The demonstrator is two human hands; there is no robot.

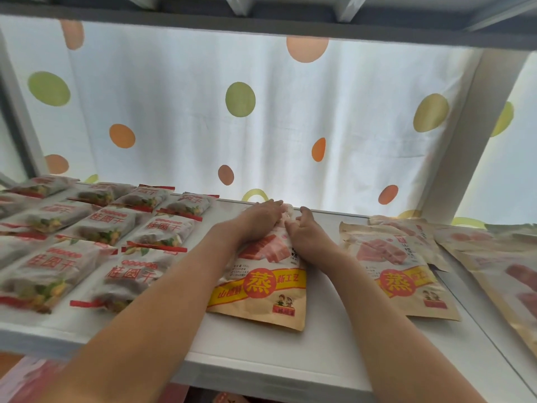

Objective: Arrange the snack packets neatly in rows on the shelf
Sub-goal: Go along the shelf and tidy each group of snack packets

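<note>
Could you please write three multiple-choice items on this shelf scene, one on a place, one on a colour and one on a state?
1. Where do the clear longan packets with red lettering lie on the white shelf?
A. left part
B. right end
C. front edge only

2. What colour is the band across the tan paper pouch under the hands?
A. blue
B. yellow
C. green

3. What is the left hand doing?
A. hanging beside the shelf
B. lifting a packet high
C. resting on the pouch's far end

Key: 1 A, they fill rows left of the arms. 2 B, a yellow strip carries a red circle. 3 C, it lies there beside the right hand.
</note>
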